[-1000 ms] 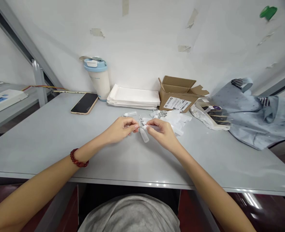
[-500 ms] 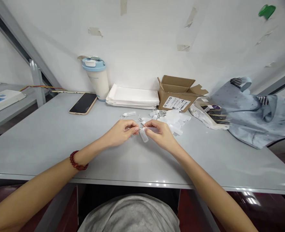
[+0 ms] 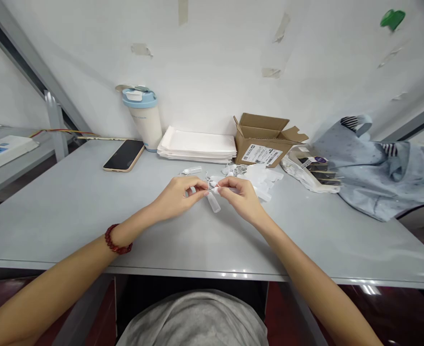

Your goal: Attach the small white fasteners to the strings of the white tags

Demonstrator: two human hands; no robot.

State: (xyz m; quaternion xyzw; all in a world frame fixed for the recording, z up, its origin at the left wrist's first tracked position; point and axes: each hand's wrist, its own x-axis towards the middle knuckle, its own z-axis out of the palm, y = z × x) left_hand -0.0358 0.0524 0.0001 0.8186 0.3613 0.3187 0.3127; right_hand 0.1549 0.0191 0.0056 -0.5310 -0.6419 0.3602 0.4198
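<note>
My left hand (image 3: 183, 196) is closed in a pinch, thumb against forefinger, on what looks like a thin white string. Facing it, my right hand (image 3: 240, 196) pinches more of the white string close to a small white cap. Between and just below my fingertips is a small clear plastic tube (image 3: 213, 202), its lower end angled toward me. To the right and behind my right hand lies a pile of similar translucent tubes (image 3: 264, 180) with strings. Another capped tube (image 3: 193, 170) lies alone beyond my left hand. My fingers partly hide the string.
Along the back stand a blue-lidded cup (image 3: 145, 120), a stack of white envelopes (image 3: 199, 142) and an open cardboard box (image 3: 260, 149). A phone (image 3: 124, 155) lies at the left. On the right are a packet (image 3: 314, 173) and light-blue fabric (image 3: 366, 173).
My fingertips have shifted slightly around the string, and the white cap shows more clearly between them. The tube below stays nearly in place.
</note>
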